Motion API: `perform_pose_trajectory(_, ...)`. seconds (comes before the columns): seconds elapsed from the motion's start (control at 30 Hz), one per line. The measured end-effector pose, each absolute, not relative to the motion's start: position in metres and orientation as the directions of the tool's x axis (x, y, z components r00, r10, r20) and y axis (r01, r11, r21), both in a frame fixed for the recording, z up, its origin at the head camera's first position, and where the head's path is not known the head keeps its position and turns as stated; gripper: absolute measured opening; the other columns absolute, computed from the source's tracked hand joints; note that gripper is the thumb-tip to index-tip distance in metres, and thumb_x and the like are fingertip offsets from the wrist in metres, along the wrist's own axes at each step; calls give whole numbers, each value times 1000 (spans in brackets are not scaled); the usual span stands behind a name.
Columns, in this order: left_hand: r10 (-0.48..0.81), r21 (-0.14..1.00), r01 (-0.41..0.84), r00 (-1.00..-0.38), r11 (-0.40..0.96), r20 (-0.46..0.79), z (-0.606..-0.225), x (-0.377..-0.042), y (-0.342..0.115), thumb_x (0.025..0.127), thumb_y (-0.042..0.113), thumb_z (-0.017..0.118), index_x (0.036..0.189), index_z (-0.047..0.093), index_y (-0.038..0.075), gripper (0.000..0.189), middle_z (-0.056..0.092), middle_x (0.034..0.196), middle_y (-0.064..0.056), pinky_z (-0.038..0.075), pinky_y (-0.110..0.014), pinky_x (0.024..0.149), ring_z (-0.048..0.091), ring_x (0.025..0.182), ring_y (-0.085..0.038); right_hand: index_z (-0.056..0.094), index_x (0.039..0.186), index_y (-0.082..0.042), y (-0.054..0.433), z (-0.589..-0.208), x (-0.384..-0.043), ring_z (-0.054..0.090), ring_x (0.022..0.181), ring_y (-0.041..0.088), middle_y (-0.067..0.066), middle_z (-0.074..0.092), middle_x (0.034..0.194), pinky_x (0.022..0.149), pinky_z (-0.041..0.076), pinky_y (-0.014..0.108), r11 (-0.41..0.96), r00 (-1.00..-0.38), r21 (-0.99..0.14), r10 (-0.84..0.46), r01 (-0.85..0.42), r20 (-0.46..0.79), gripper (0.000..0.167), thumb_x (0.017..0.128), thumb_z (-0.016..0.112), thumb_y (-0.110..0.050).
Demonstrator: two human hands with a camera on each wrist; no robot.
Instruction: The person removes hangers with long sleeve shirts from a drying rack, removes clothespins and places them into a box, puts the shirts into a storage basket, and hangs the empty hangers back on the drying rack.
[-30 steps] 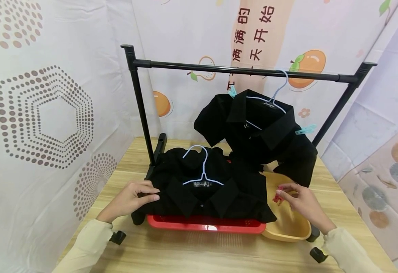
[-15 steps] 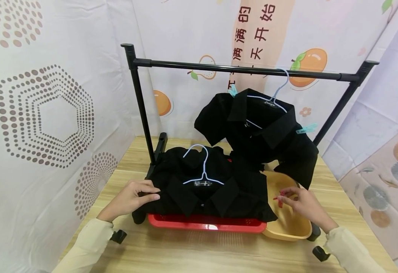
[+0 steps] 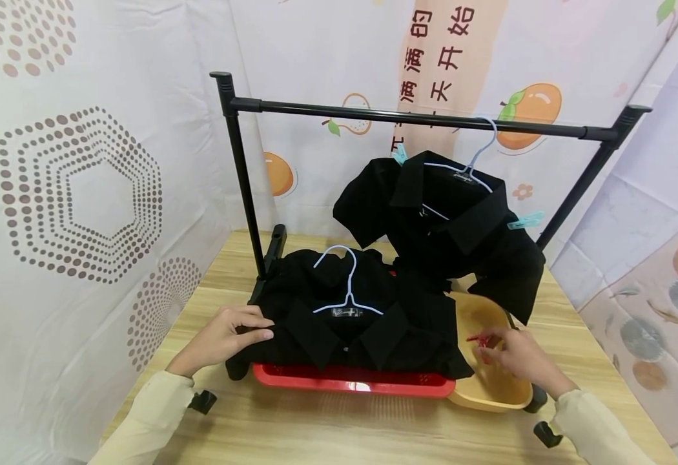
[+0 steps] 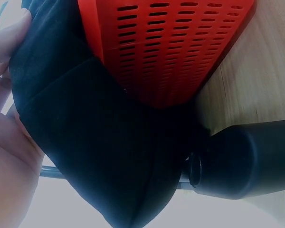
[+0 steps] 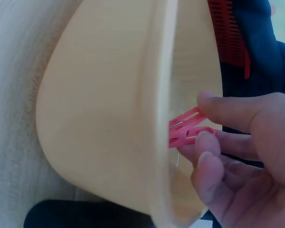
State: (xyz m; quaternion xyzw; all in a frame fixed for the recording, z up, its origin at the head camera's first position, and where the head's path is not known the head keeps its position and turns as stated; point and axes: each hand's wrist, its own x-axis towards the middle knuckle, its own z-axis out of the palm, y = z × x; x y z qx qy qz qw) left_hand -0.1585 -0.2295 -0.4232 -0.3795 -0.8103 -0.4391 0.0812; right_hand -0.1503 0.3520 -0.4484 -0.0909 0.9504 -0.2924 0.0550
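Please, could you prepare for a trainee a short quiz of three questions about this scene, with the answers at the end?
1. Choose one. The right grip holds: A) a shirt collar, B) a pink clip, C) a rack wheel.
2. True or false: the hanger in the black shirt lying over the red basket is hooked onto the black rail.
3. Count: how many turquoise clips can you see on the hanging shirt?

Key: 1. B. 2. False; it is not hooked on. 3. Two.
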Motion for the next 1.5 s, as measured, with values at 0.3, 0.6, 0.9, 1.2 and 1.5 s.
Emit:
perform_pose_trajectory(0.3, 546, 649, 688, -697, 326, 465, -424, -158, -230, 91, 4, 77, 109, 82, 9, 19, 66, 84, 11, 47, -24, 58, 54, 68, -8, 72, 112, -6, 352, -456, -151, 56, 55, 14, 0, 63, 84, 47, 49, 30, 838, -966, -521, -243, -163, -88, 21, 93, 77, -16)
perform_pose_trajectory(0.6, 545, 658, 681, -702, 322, 459, -424, -159, -230, 91, 3, 77, 109, 82, 8, 19, 66, 83, 11, 47, -24, 58, 53, 67, -8, 70, 98, -7, 352, -459, -152, 53, 51, 7, -4, 60, 76, 49, 47, 27, 854, -951, -454, -307, -255, -45, 14, 90, 80, -12)
perform_pose_trajectory(0.9, 540, 667, 665, -716, 336, 442, -424, -157, -229, 92, 5, 77, 110, 82, 9, 19, 67, 84, 11, 48, -25, 58, 54, 68, -8, 70, 89, -8, 349, -459, -151, 50, 51, 5, -5, 60, 75, 51, 46, 26, 867, -942, -400, -334, -296, -27, 14, 86, 84, -12)
perform_pose_trajectory(1.2, 544, 660, 677, -706, 327, 454, -423, -158, -230, 92, 4, 77, 110, 82, 8, 19, 66, 83, 11, 47, -24, 58, 53, 68, -7, 75, 94, -8, 348, -456, -154, 52, 62, 6, -7, 61, 77, 60, 49, 30, 886, -942, -342, -334, -313, -3, 12, 87, 82, -14)
perform_pose_trajectory(1.5, 542, 658, 688, -694, 306, 474, -424, -159, -229, 90, 0, 78, 108, 82, 7, 20, 67, 84, 9, 47, -24, 57, 53, 67, -7, 76, 94, -17, 320, -423, -156, 49, 58, -1, -18, 61, 72, 55, 44, 25, 825, -896, -363, -350, -433, 274, 3, 97, 74, -18)
